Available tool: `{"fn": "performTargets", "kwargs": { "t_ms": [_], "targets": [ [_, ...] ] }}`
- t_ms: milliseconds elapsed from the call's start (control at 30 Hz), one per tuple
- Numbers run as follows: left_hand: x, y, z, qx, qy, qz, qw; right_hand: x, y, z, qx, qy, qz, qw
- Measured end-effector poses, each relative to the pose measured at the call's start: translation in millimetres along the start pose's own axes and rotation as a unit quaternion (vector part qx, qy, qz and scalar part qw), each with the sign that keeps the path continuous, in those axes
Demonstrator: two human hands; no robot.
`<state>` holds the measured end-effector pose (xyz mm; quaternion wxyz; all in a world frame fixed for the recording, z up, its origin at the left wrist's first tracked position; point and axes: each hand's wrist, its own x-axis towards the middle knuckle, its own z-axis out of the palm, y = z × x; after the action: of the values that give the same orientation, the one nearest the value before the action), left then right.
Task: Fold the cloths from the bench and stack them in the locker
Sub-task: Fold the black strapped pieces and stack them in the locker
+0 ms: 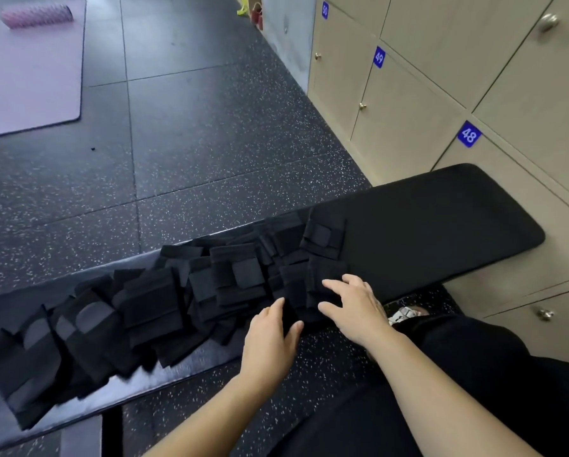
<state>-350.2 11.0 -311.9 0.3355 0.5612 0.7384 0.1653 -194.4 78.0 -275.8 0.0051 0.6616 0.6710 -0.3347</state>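
A long row of black cloths (pixel 151 308) with strap-like patches lies overlapped along the black padded bench (pixel 441 232). Both of my hands hover at the right end of the row, near the bench's front edge. My left hand (pixel 269 341) has its fingers apart and rests against a black cloth (pixel 296 291). My right hand (pixel 355 308) is spread flat with its fingertips on the same cloth. Neither hand grips anything. Beige lockers (pixel 408 120) numbered 48, 49 and 50 stand to the right with all doors closed.
Dark speckled rubber floor (pixel 210 127) stretches beyond the bench. A purple mat (pixel 29 77) with a pink roller (pixel 35 16) lies at the far left. My dark-trousered leg (pixel 474 374) and a shoe (pixel 405 315) are below the bench's right end.
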Motion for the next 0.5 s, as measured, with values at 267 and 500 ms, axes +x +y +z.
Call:
{"fn": "performTargets", "kwargs": {
  "t_ms": [267,500],
  "targets": [
    [11,22,12,-0.07,-0.016,-0.011,0.997,7,16,2,0.114,0.039,0.057,0.991],
    [27,40,19,-0.219,-0.02,-0.083,0.972,10,20,1,0.139,0.047,0.066,0.987]
  ]
}}
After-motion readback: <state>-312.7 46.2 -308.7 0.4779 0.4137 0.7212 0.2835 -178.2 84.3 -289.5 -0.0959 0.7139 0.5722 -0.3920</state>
